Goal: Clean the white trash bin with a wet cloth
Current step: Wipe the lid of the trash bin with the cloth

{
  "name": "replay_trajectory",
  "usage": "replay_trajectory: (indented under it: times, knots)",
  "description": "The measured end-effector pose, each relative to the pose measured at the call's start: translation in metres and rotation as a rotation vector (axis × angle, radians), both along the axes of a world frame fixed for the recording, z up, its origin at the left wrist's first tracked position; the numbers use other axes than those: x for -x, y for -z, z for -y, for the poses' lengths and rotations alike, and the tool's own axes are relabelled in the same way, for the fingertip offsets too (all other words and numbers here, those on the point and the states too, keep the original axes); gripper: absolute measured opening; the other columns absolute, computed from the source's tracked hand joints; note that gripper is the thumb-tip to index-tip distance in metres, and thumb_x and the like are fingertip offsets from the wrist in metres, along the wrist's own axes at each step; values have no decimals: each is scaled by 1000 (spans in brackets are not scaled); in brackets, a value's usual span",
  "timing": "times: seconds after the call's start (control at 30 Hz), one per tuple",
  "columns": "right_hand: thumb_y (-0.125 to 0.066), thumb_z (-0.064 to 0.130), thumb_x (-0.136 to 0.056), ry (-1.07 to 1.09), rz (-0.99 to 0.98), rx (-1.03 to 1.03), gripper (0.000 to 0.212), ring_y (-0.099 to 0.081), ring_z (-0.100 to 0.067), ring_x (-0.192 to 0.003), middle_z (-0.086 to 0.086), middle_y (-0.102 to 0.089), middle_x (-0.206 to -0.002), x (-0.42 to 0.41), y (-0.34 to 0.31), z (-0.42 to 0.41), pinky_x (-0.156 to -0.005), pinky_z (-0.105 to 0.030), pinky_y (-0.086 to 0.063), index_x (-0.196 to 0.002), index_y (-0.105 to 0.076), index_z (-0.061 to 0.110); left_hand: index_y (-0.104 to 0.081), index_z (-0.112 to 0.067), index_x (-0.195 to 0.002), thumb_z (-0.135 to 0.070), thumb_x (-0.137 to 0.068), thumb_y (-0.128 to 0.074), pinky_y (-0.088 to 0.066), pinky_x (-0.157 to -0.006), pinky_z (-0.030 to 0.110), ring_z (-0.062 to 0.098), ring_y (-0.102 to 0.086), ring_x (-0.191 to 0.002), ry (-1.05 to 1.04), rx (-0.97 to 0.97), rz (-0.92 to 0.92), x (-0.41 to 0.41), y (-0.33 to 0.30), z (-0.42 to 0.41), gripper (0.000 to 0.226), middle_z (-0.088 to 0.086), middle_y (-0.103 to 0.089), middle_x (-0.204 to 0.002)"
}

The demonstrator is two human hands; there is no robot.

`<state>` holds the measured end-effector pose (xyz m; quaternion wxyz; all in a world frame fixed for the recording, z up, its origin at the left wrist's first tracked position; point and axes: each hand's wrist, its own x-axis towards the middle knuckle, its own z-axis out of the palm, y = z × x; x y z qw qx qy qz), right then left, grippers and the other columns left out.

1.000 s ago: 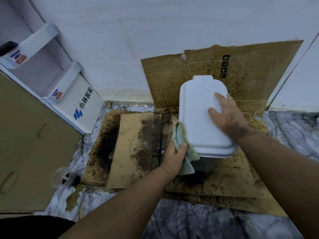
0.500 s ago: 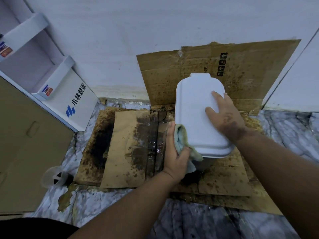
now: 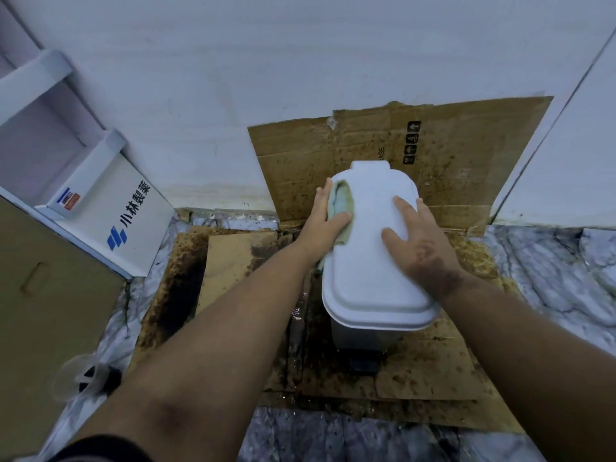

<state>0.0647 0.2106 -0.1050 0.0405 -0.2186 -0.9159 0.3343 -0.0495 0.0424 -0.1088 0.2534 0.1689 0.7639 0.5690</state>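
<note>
The white trash bin stands on stained cardboard with its lid closed, seen from above. A dark foot pedal shows at its base. My left hand holds a pale green wet cloth against the far left edge of the lid, thumb across the cloth. My right hand lies flat on the right half of the lid, fingers spread and straight.
Stained cardboard sheets cover the marble floor, and another sheet leans on the white wall behind the bin. A white shelf unit with blue lettering stands at left. A clear plastic cup lies at lower left.
My left hand has carried the cloth from the bin's near left side up along the lid edge to its far left corner. The right hand stays on the lid.
</note>
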Motion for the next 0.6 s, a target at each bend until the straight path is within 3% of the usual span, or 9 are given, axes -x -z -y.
replay_trajectory:
  times: [0.1, 0.23, 0.37, 0.47, 0.6]
  knots:
    - [-42, 63, -85, 2, 9, 1, 76, -22, -29, -150, -4, -11, -166, 1, 1, -1, -119, -49, -26, -154, -20, 42, 2, -40, -162, -30, -102, -52, -25, -107, 32, 18, -2, -157, 25, 120, -119, -5, 0, -5, 81, -6, 17, -171]
    - [-43, 61, -83, 6, -8, 30, 76, -20, -26, -152, -3, -11, -167, 0, 0, -1, -121, -47, -25, -154, -22, 42, 0, -42, -162, -46, -97, -51, -16, -123, 54, 26, 11, -157, 68, 243, -281, -44, 6, 8, 82, -4, 19, -170]
    - [-50, 45, -94, 9, -32, 31, 66, -15, -25, -153, -6, -11, -167, -1, -1, 1, -122, -43, -20, -155, -25, 38, 4, -45, -160, -55, -98, -40, -9, -124, 49, 26, 19, -156, -2, 400, -405, -122, 10, 29, 77, -7, 22, -169]
    - [-49, 35, -97, 3, -31, 56, 64, -12, -26, -154, -8, -9, -167, -1, -4, 4, -122, -42, -17, -156, -24, 35, 5, -46, -160, -61, -97, -35, -9, -125, 49, 25, 21, -156, -24, 449, -400, -136, 10, 31, 76, -6, 19, -170]
    - [-50, 33, -97, 5, -21, 67, 64, -11, -28, -154, -10, -10, -167, 1, -6, 2, -122, -42, -17, -156, -25, 33, 4, -42, -161, -53, -102, -41, -14, -124, 53, 38, 7, -157, 12, 563, -303, -73, -11, -1, 75, 4, 13, -172]
